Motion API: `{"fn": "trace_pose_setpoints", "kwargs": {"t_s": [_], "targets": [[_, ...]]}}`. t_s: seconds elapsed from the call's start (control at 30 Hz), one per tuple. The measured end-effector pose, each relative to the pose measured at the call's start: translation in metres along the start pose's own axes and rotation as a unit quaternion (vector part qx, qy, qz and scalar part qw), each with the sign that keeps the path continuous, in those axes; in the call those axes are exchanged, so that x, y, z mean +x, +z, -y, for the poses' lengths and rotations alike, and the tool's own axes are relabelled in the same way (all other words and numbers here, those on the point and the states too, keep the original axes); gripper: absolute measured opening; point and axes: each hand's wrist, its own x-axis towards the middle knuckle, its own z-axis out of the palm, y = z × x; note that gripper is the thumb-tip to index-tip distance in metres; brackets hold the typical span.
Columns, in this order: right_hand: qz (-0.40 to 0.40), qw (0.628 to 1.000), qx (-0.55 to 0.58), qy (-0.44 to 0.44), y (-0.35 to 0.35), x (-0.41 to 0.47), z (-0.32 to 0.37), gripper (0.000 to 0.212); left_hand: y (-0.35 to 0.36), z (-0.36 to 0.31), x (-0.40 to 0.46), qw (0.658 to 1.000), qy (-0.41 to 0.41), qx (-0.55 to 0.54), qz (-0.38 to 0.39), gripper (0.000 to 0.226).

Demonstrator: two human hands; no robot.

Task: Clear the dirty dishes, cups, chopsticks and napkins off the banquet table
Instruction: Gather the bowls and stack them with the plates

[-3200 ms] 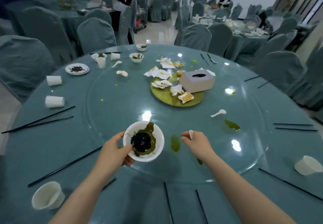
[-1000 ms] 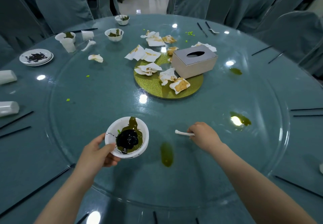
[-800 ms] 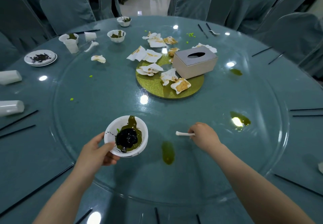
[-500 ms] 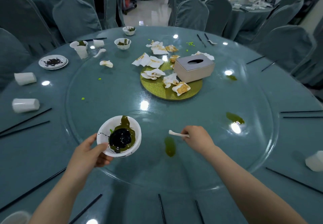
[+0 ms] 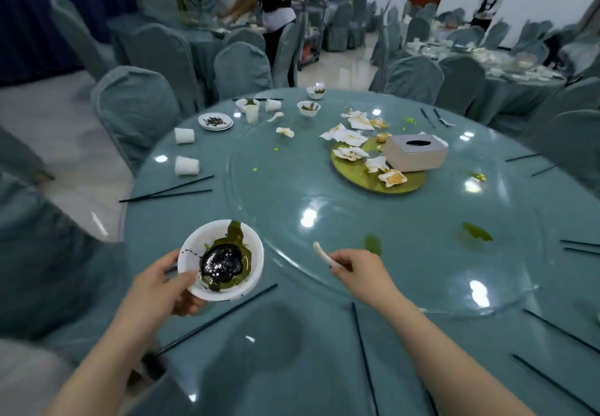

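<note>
While the left hand (image 5: 162, 289) keeps its grip on the rim of the white bowl (image 5: 220, 260), thumb over the near edge and fingers curled beneath, the view has swung leftward and the bowl now hangs over the tablecloth near the table's edge instead of over the glass turntable (image 5: 389, 208), where it was half a second ago. Dark sauce and a green smear sit inside the bowl. The right hand (image 5: 357, 269) pinches the handle of a small white spoon (image 5: 323, 255), its scoop pointing up and left, lifted clear of the glass beside a green spill (image 5: 372, 244). That shift suggests both pieces are being carried away from the table toward wherever dirty ware is collected, out of view. Plenty is left: soiled napkins (image 5: 349, 138) around the tissue box (image 5: 415, 152) on the gold mat, two tipped paper cups (image 5: 186, 165) at the left edge, a small plate (image 5: 215, 121), more bowls (image 5: 308, 108) at the far side, and black chopsticks (image 5: 168, 192) scattered around the rim. The sauce looks loose, so a tilted bowl could drip on the cloth.
</note>
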Motion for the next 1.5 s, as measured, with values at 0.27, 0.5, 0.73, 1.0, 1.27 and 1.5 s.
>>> {"fn": "trace_pose_setpoints", "kwargs": {"t_s": [0.27, 0.5, 0.73, 1.0, 1.27, 1.5], "targets": [[0.025, 0.996, 0.021, -0.080, 0.059, -0.073, 0.101, 0.023, -0.114, 0.041, -0.118, 0.997, -0.006, -0.008, -0.078, 0.031], [0.052, 0.992, 0.077, -0.088, 0.100, -0.116, 0.146, 0.007, -0.166, 0.068, -0.175, 0.989, -0.038, -0.039, -0.134, 0.028], [0.072, 0.990, 0.089, -0.084, 0.108, -0.104, 0.142, 0.011, -0.177, 0.082, -0.167, 0.981, -0.061, -0.064, -0.171, 0.036], [0.101, 0.978, 0.145, -0.108, 0.134, -0.116, 0.177, 0.013, -0.211, 0.095, -0.192, 0.967, -0.045, -0.102, -0.229, 0.032], [0.144, 0.961, 0.171, -0.161, 0.187, -0.165, 0.280, 0.018, -0.312, 0.131, -0.251, 0.956, -0.032, -0.123, -0.263, 0.030], [0.169, 0.938, 0.251, -0.169, 0.260, -0.228, 0.390, 0.018, -0.435, 0.179, -0.320, 0.950, -0.037, -0.117, -0.289, 0.029]]}}
